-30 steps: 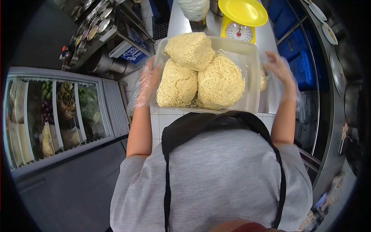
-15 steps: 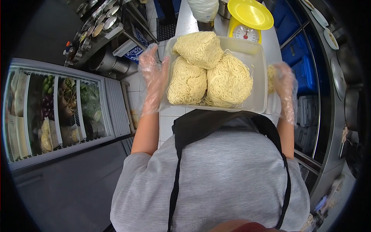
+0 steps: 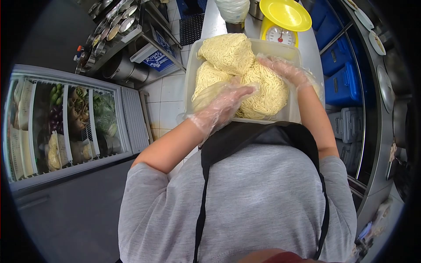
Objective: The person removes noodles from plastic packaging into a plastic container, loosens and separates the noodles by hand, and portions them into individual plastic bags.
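Observation:
A translucent plastic tub (image 3: 294, 52) holds three bundles of pale yellow noodles. My left hand (image 3: 221, 105), in a clear plastic glove, reaches in between the left noodle bundle (image 3: 208, 78) and the right noodle bundle (image 3: 267, 98). Its thumb stretches over the right bundle's near left side, and its other fingers partly drop out of sight. My right hand (image 3: 287, 70), gloved too, lies with outstretched fingers along the far right side of that same bundle. The upper noodle bundle (image 3: 228, 52) rests at the back of the tub, untouched.
Behind the tub, a yellow scale (image 3: 285, 17) stands on a steel counter (image 3: 213, 26) beside a container with a plastic bag (image 3: 232, 11). At left are a glass-topped chiller (image 3: 70, 125) with vegetables and a rack of metal pots (image 3: 115, 33). Blue bins (image 3: 342, 85) line the right.
Both hands have come from outside the tub's sides to the right noodle bundle, the left moving rightward and the right moving leftward. The bundles stay about where they were.

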A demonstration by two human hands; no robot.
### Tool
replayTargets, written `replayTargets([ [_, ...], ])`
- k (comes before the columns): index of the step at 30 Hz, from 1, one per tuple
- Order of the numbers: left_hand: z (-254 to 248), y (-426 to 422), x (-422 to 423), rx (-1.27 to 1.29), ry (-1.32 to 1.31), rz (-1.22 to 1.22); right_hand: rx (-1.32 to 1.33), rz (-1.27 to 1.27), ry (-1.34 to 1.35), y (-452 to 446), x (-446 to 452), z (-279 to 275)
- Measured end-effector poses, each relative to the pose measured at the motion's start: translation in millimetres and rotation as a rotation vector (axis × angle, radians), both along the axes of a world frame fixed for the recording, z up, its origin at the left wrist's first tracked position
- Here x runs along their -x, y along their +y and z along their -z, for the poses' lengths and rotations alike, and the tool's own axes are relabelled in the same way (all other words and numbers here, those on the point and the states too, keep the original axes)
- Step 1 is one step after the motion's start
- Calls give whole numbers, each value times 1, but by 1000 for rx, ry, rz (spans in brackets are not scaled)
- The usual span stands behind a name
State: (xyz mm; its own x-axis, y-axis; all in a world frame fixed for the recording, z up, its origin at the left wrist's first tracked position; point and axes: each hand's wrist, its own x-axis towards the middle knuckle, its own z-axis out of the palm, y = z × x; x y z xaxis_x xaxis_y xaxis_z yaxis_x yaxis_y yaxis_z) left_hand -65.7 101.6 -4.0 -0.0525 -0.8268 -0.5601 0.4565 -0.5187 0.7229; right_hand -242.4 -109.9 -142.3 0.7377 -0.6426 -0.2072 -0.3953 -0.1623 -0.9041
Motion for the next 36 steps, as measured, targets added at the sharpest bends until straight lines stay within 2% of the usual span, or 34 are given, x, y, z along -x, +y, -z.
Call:
replayTargets([
  [1, 12, -2, -3, 254, -325, 203, -81, -8, -161, 1, 5, 2],
  [3, 30, -9, 3, 516, -650, 409, -155, -11, -322, 4, 13, -6],
  [5, 37, -19, 22, 141, -18, -22, 99, 190, 261, 48, 9, -84],
  [9, 34, -32, 13, 231, 20, 142, 226, 234, 314, 70, 24, -110],
  [11, 31, -36, 13, 278, 46, 218, 199, 265, -44, 80, 34, -110],
  [12, 29, -37, 15, 293, 55, 244, 199, 270, -41, 84, 35, -108],
  [14, 24, -40, 23, 186, 161, 125, 33, 306, -262, 86, 37, -104],
  [15, 25, -40, 23, 187, 161, 134, 36, 315, -263, 87, 40, -104],
  [17, 28, -39, 18, 130, 70, 130, 256, 284, -240, 85, 42, -105],
  [18, 27, -35, 19, 129, 70, 130, 254, 284, -241, 84, 44, -108],
  [20, 25, -24, 20, 294, -33, 48, 324, 156, -312, 82, 50, -113],
  [21, 28, -23, 16, 289, -33, 45, 319, 153, -312, 81, 51, -112],
  [23, 39, -19, 4, 387, -405, 208, 189, 60, -364, 77, 53, -108],
  [24, 44, -19, -1, 386, -405, 206, 187, 59, -364, 76, 54, -103],
  [26, 50, -21, -11, 552, -978, 480, 79, 48, -520, 74, 51, -83],
  [27, 48, -24, -13, 547, -982, 473, 76, 40, -522, 72, 52, -75],
  [29, 43, -30, -7, 537, -831, 375, -246, 48, -668, 68, 53, -63],
  [33, 42, -41, 6, 633, -730, 240, -407, -22, -727, 71, 51, -60],
  [35, 37, -53, 6, 505, -237, 227, -418, -52, -790, 78, 43, -66],
  [36, 37, -55, 7, 506, -240, 229, -416, -51, -794, 83, 38, -72],
])
